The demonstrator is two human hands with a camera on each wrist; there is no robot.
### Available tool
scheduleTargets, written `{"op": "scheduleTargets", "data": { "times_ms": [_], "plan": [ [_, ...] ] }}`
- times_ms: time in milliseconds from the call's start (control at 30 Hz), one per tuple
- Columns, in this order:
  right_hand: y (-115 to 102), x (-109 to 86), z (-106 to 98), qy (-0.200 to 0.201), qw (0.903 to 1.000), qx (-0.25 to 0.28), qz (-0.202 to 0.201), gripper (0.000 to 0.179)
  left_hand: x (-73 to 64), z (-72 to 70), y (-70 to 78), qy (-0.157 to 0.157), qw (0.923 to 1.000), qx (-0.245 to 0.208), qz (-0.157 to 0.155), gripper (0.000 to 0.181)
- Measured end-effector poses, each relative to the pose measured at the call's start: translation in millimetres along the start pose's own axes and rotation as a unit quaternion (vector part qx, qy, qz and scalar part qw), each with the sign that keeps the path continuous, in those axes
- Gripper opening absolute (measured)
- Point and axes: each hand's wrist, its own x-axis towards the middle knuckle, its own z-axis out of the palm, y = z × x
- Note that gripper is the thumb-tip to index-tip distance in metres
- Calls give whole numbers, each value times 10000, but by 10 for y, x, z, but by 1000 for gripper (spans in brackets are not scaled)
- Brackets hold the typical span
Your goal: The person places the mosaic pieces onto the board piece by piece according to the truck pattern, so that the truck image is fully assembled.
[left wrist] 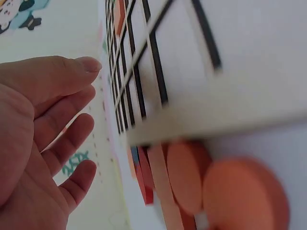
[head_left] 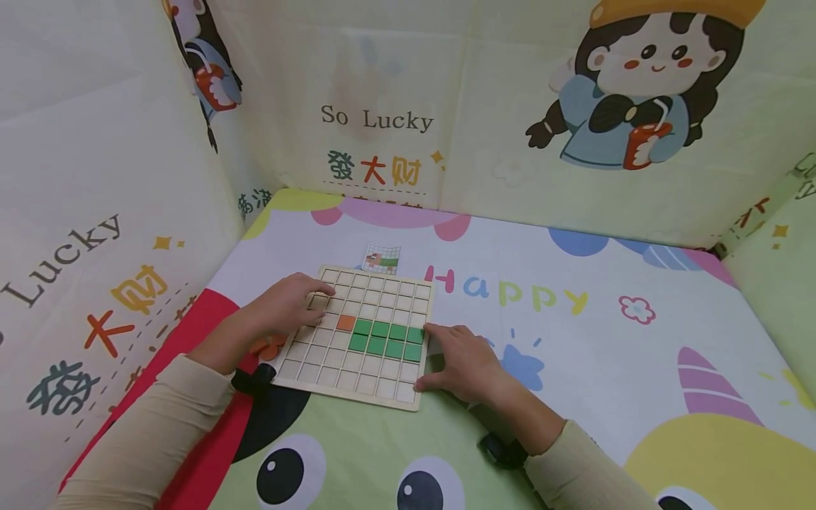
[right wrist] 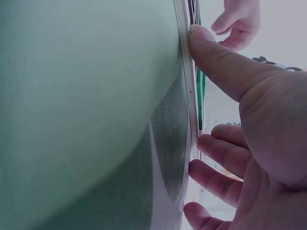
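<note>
A light wooden grid board [head_left: 319, 354] lies on the printed cloth. Two rows of green square tiles [head_left: 379, 329] fill several of its cells at the right, and one orange tile [head_left: 346, 323] sits at their upper left. My left hand [head_left: 290, 304] hovers over the board's left side with nothing in its fingers, which are loosely bent in the left wrist view. At the right edge of the board is my right hand [head_left: 468, 365], its thumb and fingertips spread along the rim. In the right wrist view the thumb [right wrist: 216, 55] rests on that edge.
Orange round pieces [left wrist: 244, 191] and red pieces [left wrist: 145, 179] lie beside the board's left edge, partly under my left arm. Behind the board is a small picture card [head_left: 382, 260] with a gridded pattern. Printed cloth walls [head_left: 484, 142] stand at the back and sides.
</note>
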Motion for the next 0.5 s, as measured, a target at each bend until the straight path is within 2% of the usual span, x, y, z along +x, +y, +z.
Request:
{"op": "scheduleTargets", "data": {
  "times_ms": [167, 300, 500],
  "plan": [
    [-1, 1, 2, 6, 10000, -5, -6, 94, -1, -91, -160, 124, 9998, 18, -120, 48],
    [-6, -1, -4, 1, 10000, 0, -9, 94, 22, -149, -269, 184, 9994, 280, -123, 44],
    [-14, -4, -12, 2, 10000, -1, -18, 94, 91, -189, -370, 153, 9977, 487, -451, 42]
  ]
}}
